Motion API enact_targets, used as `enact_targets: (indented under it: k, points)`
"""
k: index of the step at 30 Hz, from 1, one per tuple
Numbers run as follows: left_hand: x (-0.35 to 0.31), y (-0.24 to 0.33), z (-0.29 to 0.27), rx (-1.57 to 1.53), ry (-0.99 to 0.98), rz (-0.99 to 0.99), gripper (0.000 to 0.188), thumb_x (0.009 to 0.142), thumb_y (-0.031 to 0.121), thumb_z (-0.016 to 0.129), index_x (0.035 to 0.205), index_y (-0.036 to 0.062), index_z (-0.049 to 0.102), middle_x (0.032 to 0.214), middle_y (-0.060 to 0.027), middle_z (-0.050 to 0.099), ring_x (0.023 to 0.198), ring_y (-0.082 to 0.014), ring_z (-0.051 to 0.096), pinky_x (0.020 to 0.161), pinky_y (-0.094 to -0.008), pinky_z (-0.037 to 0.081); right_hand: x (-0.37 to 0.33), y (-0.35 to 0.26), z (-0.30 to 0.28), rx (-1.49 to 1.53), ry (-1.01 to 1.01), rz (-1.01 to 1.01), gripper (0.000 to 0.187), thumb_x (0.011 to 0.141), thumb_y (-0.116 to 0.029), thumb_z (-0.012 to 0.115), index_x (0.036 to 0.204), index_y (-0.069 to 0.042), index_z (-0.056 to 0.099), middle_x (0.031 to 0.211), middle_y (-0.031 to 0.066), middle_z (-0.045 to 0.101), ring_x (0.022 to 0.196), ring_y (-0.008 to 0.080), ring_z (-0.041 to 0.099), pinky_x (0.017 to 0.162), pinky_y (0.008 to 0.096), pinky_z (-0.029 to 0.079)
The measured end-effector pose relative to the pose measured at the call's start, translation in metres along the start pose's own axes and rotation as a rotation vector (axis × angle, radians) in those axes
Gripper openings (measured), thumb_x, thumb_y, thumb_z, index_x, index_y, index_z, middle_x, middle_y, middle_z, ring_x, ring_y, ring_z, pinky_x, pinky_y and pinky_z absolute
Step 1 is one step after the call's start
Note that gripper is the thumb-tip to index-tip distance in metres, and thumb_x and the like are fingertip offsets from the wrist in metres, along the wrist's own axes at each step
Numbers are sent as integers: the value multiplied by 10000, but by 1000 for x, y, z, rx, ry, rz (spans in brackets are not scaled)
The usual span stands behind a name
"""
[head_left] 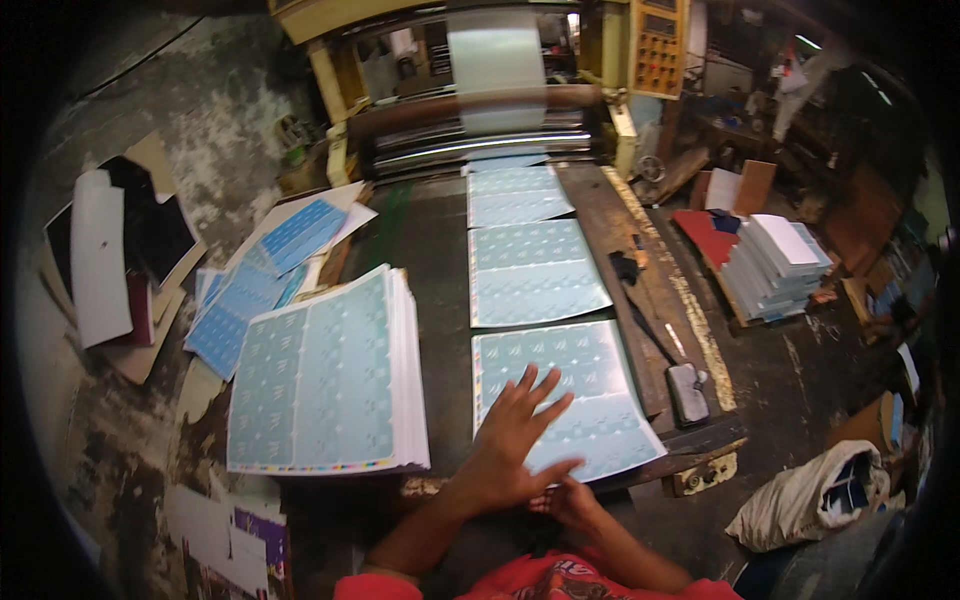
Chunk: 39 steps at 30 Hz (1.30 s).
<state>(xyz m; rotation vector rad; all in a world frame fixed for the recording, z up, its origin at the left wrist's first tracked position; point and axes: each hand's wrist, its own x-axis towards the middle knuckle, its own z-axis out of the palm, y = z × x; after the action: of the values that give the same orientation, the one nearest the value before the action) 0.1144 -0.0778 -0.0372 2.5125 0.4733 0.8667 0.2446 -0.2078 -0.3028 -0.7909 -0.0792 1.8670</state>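
Three pale blue, rectangular printed paper sheets (600, 410) lie in a line down the centre of the frame before you, on the dark, flat machine bed (425, 240), with the shiny metal rollers (490, 150) at upper centre. Your left hand (515, 435) is over the left and lower part of the nearest sheet, its fingers fanned wide and closed around nothing. Your right hand (572, 503) is lower in the frame, just by that sheet's near edge, with its fingers bent; they are partly hidden, so you cannot tell from this view whether they pinch the paper.

The nearest sheet's lower right corner reaches close to the bed's front edge. At lower left of centre you have a thick, pale blue-green printed paper stack (310, 385), its white right-hand edges slightly fanned and its near edge marked with small coloured patches. Between the stack and the sheets, a dark strip of bed gives your left arm room. Right of the sheets runs another strip of dark surface, with a black-handled tool with a grey metal block (688, 392) close to the bed's right edge.
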Motion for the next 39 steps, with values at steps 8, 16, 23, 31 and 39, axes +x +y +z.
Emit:
enact_targets:
  k: [8,16,23,31,39]
  points:
    - [-130,-28,-98,584,-184,-572,1117,709,669,719,1479,-26,306,1545,-224,296,1454,-396,225,1168,-528,179,38,-36,23,37,7,-82,705,1007,-569,312,1288,66,435,1068,218,639,874,271,640,890,453,504]
    - [-154,-31,-90,290,121,-563,496,959,386,575,1331,60,553,1411,-174,509,1388,-379,373,1157,-512,218,80,-59,18,101,6,-197,615,1022,-518,329,1351,1,344,1049,222,638,861,262,646,870,466,526]
    - [-156,-37,-78,164,406,-615,323,1021,283,492,1128,48,688,1204,-157,668,1283,-391,511,1127,-485,294,119,-81,20,97,74,-225,631,1012,-543,342,1324,4,387,1026,200,635,858,259,637,865,460,522]
    - [-153,-45,-83,-371,811,-735,367,1043,285,439,1095,20,687,1120,-155,700,1199,-367,582,1106,-479,321,151,-94,32,91,261,-356,718,986,-528,437,1481,-73,185,1082,172,616,890,255,600,861,479,512]
    - [-149,-8,-75,134,357,-465,206,969,257,582,946,106,721,1012,-51,741,1159,-303,629,1129,-549,224,49,-84,114,-107,-322,-174,660,947,-477,552,1429,-72,354,1151,147,596,953,246,622,841,443,520]
